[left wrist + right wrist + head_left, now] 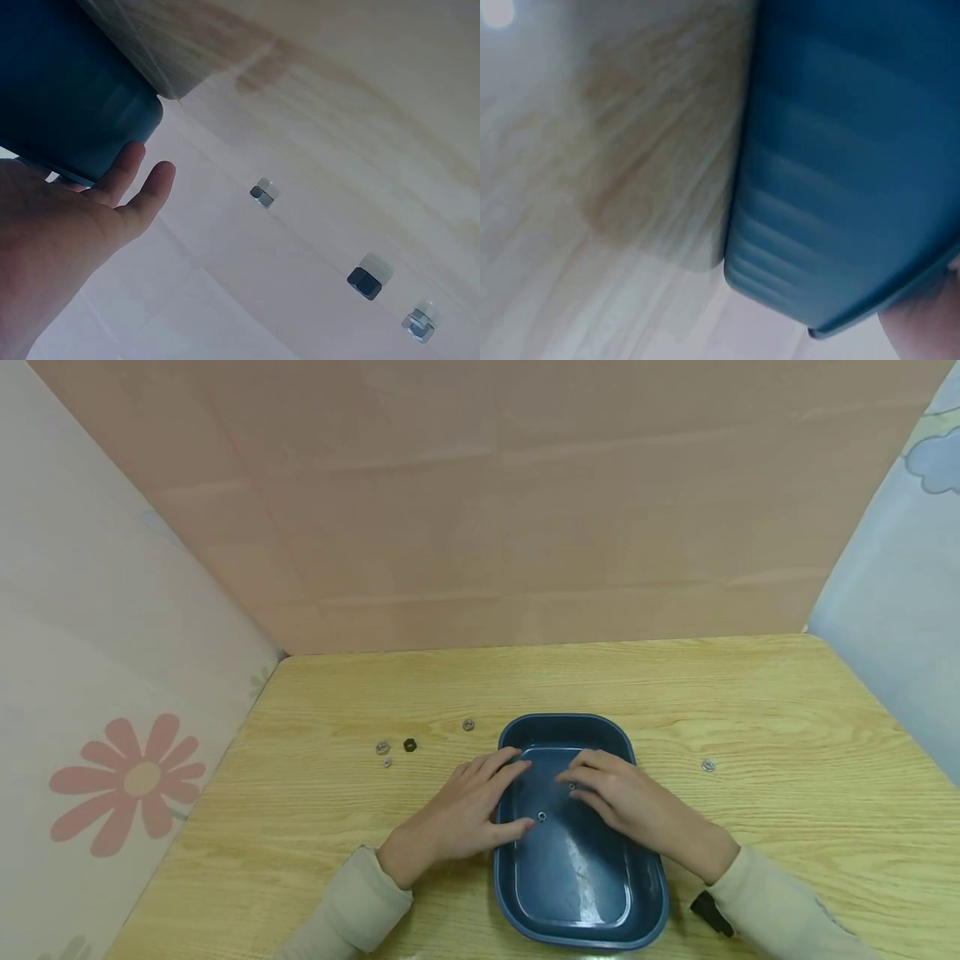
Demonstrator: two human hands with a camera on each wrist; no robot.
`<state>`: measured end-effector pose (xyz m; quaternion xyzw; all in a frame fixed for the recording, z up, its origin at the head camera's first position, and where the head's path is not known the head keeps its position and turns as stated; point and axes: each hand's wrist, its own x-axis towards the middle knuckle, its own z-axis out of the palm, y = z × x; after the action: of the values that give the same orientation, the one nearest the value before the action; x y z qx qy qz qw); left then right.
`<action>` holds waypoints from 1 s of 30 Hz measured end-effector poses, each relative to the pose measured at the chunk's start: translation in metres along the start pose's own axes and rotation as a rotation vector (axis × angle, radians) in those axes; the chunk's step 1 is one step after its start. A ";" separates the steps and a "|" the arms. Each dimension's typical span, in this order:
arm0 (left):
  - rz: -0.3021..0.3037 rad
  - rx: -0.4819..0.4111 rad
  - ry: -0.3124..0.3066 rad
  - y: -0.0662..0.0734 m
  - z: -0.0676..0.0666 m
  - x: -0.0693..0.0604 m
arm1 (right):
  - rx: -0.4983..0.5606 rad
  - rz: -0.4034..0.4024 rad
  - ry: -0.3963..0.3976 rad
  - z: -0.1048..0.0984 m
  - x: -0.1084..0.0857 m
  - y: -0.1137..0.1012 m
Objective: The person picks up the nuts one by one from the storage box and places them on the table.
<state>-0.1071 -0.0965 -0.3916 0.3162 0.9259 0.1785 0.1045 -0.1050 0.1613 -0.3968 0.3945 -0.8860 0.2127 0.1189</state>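
Note:
A dark blue rectangular tray (573, 893) stands on the wooden table, and both hands are over it. My left hand (468, 810) lies across its left rim with fingers spread and loosely bent. Just off that thumb's tip, a small metal nut (542, 817) lies on the tray floor. My right hand (618, 793) reaches over the right rim, its thumb and index finger pinching a second small nut (572, 786), partly hidden by the fingers. In the left wrist view the left hand (82, 225) is beside the tray wall (82, 97). The right wrist view shows mostly the tray's outer side (840, 180).
Left of the tray lie a black nut (410, 745), silver nuts (383, 747) (468, 725) and a tiny nut (387, 762). Another silver nut (708, 765) lies to the right. A black object (711, 913) is beside the right sleeve. Walls border the table's back and sides.

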 end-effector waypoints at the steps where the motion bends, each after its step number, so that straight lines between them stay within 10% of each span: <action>1: -0.001 0.001 0.000 0.000 0.000 0.000 | 0.001 -0.003 0.006 -0.001 0.000 0.000; 30: -0.004 -0.004 0.016 -0.001 0.002 0.001 | -0.096 0.056 0.169 -0.032 -0.023 0.022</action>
<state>-0.1074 -0.0962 -0.3943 0.3129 0.9269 0.1829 0.0980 -0.1053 0.2047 -0.3833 0.3440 -0.8927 0.2057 0.2061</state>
